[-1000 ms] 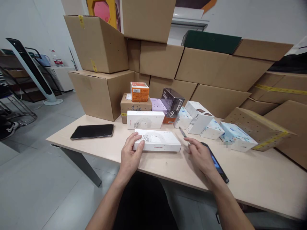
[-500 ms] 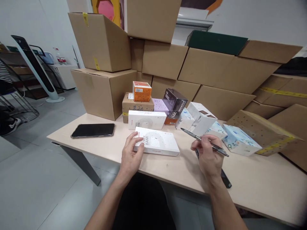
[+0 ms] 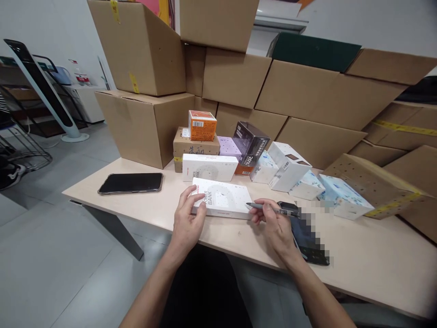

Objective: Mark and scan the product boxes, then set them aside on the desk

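A white power bank box lies flat near the table's front edge. My left hand holds its left end, fingers over the top and thumb at the front side. In my right hand a grey pen is pinched, its tip pointing left at the box's right end. Whether the tip touches the box I cannot tell. Behind stands a second white power bank box on its long side. A dark phone-like device, partly blurred, lies right of my right hand.
On the table's left lies a black phone. An orange box sits on a small brown carton. A dark box, a white box and a floral box stand behind. Large cartons wall the back.
My right hand has moved left and slightly down with the pen, from above the dark device to the box's right end. My left hand stays on the box. The view has shifted slightly.
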A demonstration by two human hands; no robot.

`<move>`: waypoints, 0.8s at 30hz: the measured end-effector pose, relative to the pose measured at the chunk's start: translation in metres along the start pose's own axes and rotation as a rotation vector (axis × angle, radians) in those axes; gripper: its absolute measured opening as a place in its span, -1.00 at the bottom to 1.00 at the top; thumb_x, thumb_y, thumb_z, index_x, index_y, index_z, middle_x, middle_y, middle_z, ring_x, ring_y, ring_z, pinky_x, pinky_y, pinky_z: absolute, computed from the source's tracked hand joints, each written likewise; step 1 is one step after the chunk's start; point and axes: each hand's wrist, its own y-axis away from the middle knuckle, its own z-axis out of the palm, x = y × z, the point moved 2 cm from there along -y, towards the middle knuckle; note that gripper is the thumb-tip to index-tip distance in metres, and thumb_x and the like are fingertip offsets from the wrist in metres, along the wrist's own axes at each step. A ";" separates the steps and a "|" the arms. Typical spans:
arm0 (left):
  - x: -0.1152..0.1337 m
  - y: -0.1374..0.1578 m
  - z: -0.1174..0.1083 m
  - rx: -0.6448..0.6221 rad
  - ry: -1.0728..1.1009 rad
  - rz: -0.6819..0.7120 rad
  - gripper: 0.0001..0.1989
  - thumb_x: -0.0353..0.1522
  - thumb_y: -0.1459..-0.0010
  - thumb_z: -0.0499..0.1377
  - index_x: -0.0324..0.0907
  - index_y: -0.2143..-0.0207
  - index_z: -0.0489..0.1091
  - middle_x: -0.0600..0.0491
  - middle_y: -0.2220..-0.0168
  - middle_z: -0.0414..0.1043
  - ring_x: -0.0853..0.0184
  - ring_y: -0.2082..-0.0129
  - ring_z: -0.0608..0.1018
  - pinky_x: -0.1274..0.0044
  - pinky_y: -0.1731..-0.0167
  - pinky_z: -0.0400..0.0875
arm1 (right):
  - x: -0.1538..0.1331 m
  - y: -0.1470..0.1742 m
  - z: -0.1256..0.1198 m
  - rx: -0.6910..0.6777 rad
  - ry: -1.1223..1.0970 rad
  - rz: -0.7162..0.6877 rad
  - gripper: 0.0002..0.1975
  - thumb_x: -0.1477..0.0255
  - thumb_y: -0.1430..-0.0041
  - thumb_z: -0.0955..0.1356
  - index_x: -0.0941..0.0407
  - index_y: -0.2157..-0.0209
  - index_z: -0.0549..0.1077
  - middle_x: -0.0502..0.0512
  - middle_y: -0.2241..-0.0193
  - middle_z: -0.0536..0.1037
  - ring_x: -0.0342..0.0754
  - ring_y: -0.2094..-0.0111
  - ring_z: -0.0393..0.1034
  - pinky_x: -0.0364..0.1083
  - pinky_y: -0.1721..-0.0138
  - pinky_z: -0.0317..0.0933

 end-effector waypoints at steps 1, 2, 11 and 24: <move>0.000 0.000 0.000 0.000 -0.002 0.002 -0.79 -0.32 -0.24 0.12 -0.13 0.14 0.50 -0.11 -0.18 0.31 0.12 -0.14 0.47 0.60 0.51 0.49 | 0.001 -0.001 0.000 -0.002 0.021 0.008 -0.62 0.07 -0.34 0.21 0.09 0.20 0.41 0.04 0.43 0.56 -0.13 0.48 0.41 -0.10 0.41 0.30; 0.000 0.000 0.000 0.001 -0.003 0.003 -0.79 -0.32 -0.24 0.12 -0.14 0.15 0.50 -0.11 -0.18 0.31 0.12 -0.14 0.46 0.61 0.51 0.49 | 0.002 -0.001 0.000 0.001 0.044 0.014 -0.61 0.06 -0.34 0.20 0.09 0.22 0.41 0.04 0.45 0.55 -0.12 0.49 0.42 -0.10 0.41 0.30; -0.001 0.000 0.001 -0.009 -0.007 0.003 -0.79 -0.32 -0.25 0.12 -0.13 0.13 0.49 -0.09 -0.20 0.29 0.15 -0.15 0.46 0.59 0.42 0.53 | -0.001 0.000 0.000 0.012 0.188 0.022 -0.55 0.01 -0.33 0.17 0.09 0.23 0.39 0.04 0.48 0.56 -0.12 0.50 0.43 -0.11 0.42 0.31; -0.002 0.000 0.001 -0.010 -0.013 0.008 -0.79 -0.32 -0.25 0.12 -0.13 0.13 0.49 -0.10 -0.20 0.30 0.13 -0.14 0.47 0.57 0.42 0.54 | 0.000 -0.006 0.003 -0.001 0.194 0.010 -0.56 0.01 -0.33 0.17 0.09 0.23 0.38 0.06 0.47 0.56 -0.11 0.49 0.44 -0.11 0.43 0.31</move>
